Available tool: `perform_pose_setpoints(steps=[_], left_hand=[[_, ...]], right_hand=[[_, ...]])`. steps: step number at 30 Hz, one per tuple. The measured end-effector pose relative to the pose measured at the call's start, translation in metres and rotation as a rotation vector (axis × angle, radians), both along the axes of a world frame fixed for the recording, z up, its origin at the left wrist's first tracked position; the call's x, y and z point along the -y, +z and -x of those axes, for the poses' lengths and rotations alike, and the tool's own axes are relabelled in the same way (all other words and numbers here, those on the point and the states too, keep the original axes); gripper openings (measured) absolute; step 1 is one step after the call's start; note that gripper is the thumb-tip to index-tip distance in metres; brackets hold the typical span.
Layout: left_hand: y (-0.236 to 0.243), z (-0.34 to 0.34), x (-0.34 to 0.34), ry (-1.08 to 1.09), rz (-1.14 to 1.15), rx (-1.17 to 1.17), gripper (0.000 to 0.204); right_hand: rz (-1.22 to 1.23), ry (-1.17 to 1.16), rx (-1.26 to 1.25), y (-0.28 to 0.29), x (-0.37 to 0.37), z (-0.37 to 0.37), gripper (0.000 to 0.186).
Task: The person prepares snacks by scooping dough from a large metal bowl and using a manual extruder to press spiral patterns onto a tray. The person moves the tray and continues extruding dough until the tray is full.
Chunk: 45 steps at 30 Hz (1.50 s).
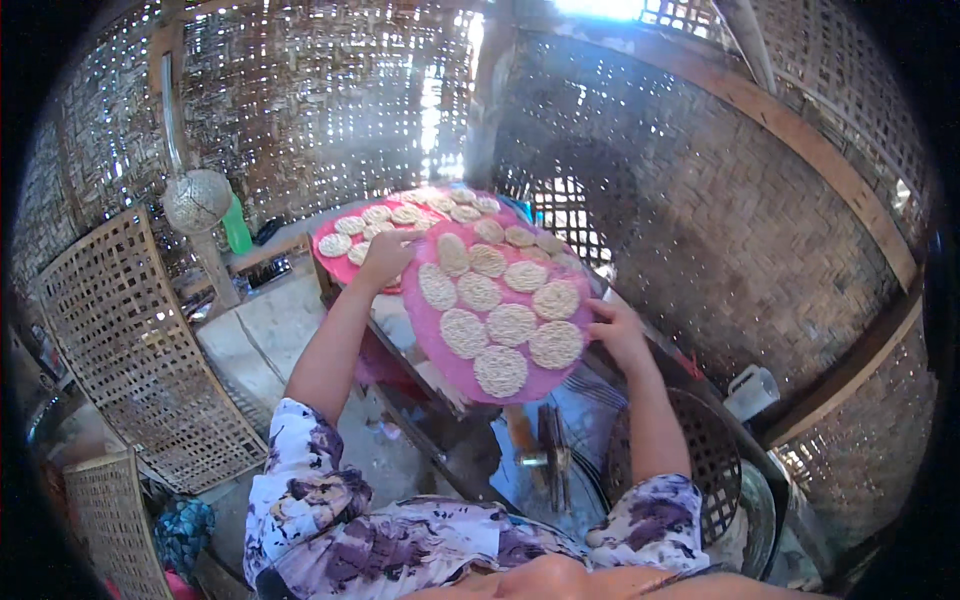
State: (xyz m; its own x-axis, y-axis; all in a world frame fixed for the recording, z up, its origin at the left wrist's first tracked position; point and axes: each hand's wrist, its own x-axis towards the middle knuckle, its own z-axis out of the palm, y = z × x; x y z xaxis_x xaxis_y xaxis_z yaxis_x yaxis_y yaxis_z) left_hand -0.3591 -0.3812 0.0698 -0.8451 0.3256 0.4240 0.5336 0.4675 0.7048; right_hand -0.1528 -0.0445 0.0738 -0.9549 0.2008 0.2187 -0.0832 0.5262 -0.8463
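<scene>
Both hands (385, 258) gripping pink tray (447, 358), round crackers (511, 324)

Daylight pierces woven walls (300, 110) as bright specks; glare blown out at top gap (600, 8). Interior dim, right wall in shade. Pink tray (455, 370) evenly lit. Fisheye bends edges; black corners; slightly soft overall.

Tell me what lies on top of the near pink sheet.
Round pale noodle-like discs lie in rows on the pink sheet. Whatever is under it is hidden. Both hands, left and right, grip its edges.
</scene>
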Motion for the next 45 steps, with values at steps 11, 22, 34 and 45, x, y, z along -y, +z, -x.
perform_pose_setpoints(steps=[11, 22, 34, 45], left_hand=[[-0.085, 0.066, 0.056, 0.096, -0.093, -0.058, 0.031], [-0.178, 0.051, 0.126, 1.03, -0.682, 0.219, 0.038], [-0.353, 0.015, 0.111, 0.708, -0.82, 0.913, 0.027], [-0.136, -0.087, 0.208, -0.112, -1.825, 0.471, 0.047]], right_hand=[[-0.059, 0.005, 0.075, -0.071, 0.035, 0.099, 0.049], [-0.163, -0.449, -0.289, -0.07, 0.05, 0.016, 0.035], [0.047, -0.472, -0.043, -0.096, 0.08, -0.092, 0.029], [-0.072, -0.282, -0.01, -0.085, 0.115, -0.138, 0.026]])
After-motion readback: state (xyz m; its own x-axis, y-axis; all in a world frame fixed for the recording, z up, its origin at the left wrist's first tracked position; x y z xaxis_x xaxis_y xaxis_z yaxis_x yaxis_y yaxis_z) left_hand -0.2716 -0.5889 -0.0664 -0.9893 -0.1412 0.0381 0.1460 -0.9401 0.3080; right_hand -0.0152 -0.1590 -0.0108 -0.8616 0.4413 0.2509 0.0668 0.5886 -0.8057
